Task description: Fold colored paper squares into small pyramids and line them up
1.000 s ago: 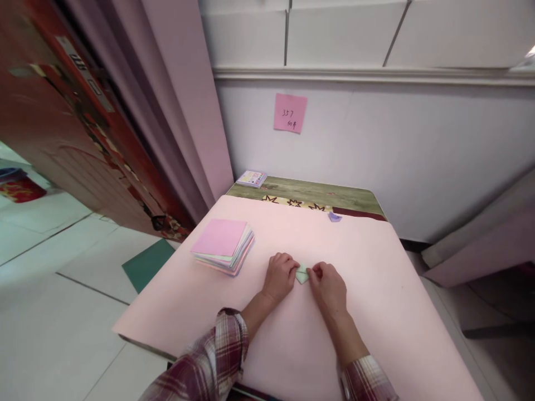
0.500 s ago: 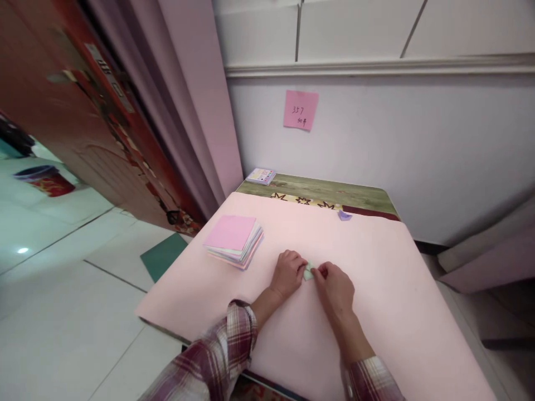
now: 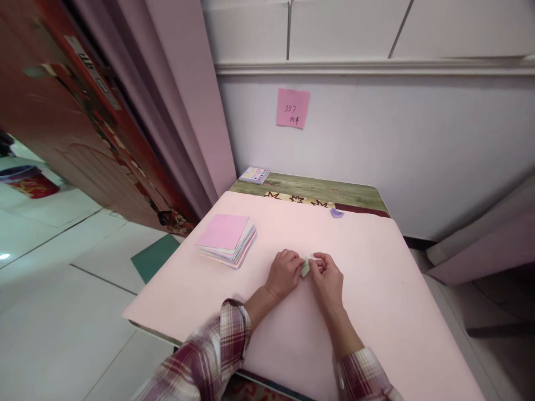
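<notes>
A stack of square papers (image 3: 223, 231) is pink on top. Beyond it lies a packet (image 3: 254, 175), its print too small to read. Right of the stack, the left hand (image 3: 285, 274) pinches a folded green paper (image 3: 305, 268); beyond the stack, a pink wall note (image 3: 293, 108) reads "357". Farther right of the stack, the right hand (image 3: 328, 280) grips the green paper's right edge, finger and thumb close; a folded purple paper (image 3: 336, 213) lies beyond.

Pale green paper (image 3: 305, 268) | folded small — partly hidden | between left hand (image 3: 285, 274), right hand (image 3: 330, 281)
</notes>
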The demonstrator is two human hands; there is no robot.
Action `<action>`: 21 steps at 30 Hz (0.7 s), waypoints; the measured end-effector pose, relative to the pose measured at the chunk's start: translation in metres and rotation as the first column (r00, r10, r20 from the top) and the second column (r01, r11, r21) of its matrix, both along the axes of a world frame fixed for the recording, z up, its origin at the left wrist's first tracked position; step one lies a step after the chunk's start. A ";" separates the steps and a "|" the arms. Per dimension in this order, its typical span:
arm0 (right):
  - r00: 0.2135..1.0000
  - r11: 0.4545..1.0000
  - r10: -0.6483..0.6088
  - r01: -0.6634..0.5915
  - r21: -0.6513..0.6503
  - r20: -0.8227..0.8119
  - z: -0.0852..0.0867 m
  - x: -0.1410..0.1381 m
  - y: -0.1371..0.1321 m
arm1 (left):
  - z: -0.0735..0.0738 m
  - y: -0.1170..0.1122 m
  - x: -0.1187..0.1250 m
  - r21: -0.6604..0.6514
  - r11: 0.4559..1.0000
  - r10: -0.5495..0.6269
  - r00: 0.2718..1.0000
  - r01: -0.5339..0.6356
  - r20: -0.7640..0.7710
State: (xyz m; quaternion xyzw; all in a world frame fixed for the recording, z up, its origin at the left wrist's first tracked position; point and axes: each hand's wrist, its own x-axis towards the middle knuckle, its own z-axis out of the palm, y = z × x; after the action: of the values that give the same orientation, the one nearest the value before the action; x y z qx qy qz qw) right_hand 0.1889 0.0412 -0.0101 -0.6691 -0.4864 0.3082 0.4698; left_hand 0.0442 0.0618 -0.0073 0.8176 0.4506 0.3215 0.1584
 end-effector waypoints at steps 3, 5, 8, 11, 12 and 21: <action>1.000 0.999 0.002 -0.003 0.040 0.016 0.003 -0.003 -0.001 | 0.005 -0.005 0.008 -0.097 0.995 0.034 0.987 -0.019 0.157; 1.000 0.997 0.017 -0.016 0.081 -0.004 0.005 -0.003 -0.003 | 0.009 -0.007 0.012 -0.227 0.973 0.113 0.945 -0.043 0.308; 0.998 0.990 0.052 -0.045 0.130 -0.044 0.007 -0.004 -0.005 | 0.014 -0.007 0.015 -0.433 0.902 0.230 0.838 0.008 0.495; 0.996 0.985 0.084 -0.084 0.151 0.008 0.009 -0.005 -0.008 | 0.015 -0.006 0.016 -0.570 0.815 0.345 0.701 0.106 0.624; 0.994 0.983 0.093 -0.101 0.156 0.059 0.009 -0.005 -0.009 | 0.015 -0.005 0.016 -0.605 0.785 0.393 0.648 0.133 0.652; 0.957 0.924 0.054 -0.157 0.350 0.286 0.007 -0.006 -0.009 | 0.013 -0.005 0.006 -0.754 0.636 0.688 0.321 0.167 0.651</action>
State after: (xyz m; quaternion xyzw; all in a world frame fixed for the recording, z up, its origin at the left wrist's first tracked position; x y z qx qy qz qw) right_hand 0.1831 0.0326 -0.0026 -0.5774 -0.6308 0.1419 0.4986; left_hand 0.0503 0.0565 0.0061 0.2638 0.5076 0.5373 0.6197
